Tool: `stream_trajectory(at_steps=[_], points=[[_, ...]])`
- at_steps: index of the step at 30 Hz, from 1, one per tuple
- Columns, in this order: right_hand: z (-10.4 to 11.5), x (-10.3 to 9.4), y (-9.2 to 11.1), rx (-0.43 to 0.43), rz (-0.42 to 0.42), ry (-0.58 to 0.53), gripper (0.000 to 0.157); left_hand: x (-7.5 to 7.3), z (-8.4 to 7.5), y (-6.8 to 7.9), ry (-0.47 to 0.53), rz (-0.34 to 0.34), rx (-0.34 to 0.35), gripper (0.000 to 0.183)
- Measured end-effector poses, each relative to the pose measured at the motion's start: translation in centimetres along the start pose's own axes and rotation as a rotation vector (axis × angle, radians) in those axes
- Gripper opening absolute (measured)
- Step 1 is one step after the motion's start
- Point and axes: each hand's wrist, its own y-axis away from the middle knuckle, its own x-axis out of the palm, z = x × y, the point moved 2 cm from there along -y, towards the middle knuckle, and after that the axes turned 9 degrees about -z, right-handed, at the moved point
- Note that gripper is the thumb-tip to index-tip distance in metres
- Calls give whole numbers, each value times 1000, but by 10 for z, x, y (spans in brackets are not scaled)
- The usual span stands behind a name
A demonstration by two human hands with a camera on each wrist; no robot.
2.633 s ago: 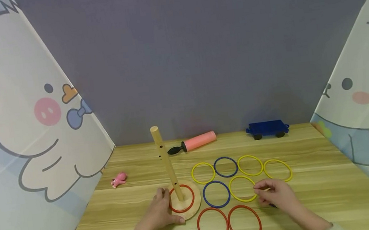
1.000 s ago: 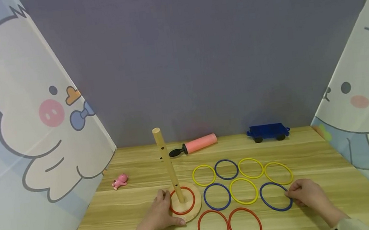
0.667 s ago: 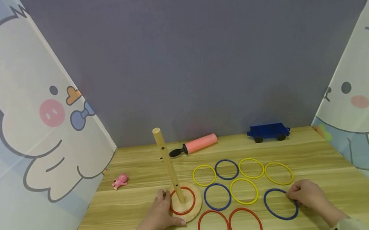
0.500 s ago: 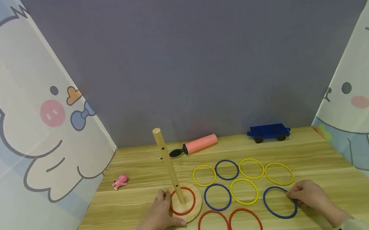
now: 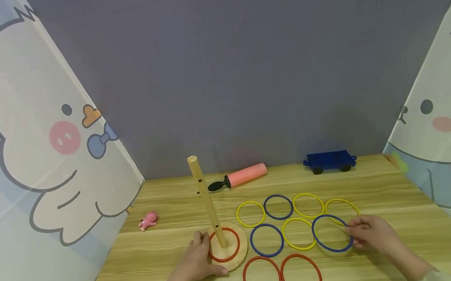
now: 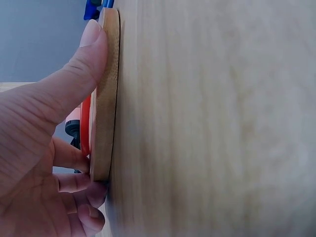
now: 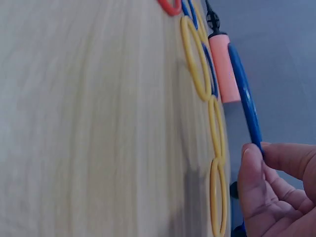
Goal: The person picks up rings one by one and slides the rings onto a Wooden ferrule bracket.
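My left hand [image 5: 195,260] grips the round wooden base [image 6: 109,98] of a ring toss stand, thumb over one edge and fingers at the other. Its upright peg [image 5: 209,202] leans slightly left in the head view, and a red ring [image 5: 239,243] lies around its foot. Between thumb and forefinger, my right hand [image 5: 374,233] pinches a blue ring [image 7: 245,94]. That ring is raised off the table, tilted, and overlaps the rightmost yellow ring [image 5: 346,199] in the head view.
Several yellow, blue [image 5: 282,239] and red [image 5: 321,278] rings lie flat right of the stand. Behind them are a pink hand pump [image 5: 247,174] and a blue toy wagon [image 5: 330,160]. A small pink toy figure [image 5: 148,220] lies at the left. A grey wall closes the back.
My right hand has moved right from beside the yellow rings, drawing the blue ring with it, and has now lifted that ring off the table. The left hand keeps its place on the base.
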Motion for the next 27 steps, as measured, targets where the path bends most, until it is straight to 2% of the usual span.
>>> stream_trajectory(at_steps=[3, 7, 16, 27], points=[[6, 3, 1, -52, 34, -47, 33, 1, 0, 0, 1, 0, -2, 126], [12, 8, 1, -72, 85, -82, 39, 2, 1, -1, 1, 2, -4, 126], [31, 21, 5, -69, 86, -113, 43, 4, 3, -1, -2, -1, -13, 128], [49, 35, 5, -66, 137, -141, 44, 4, 3, -1, 3, -7, -14, 128]])
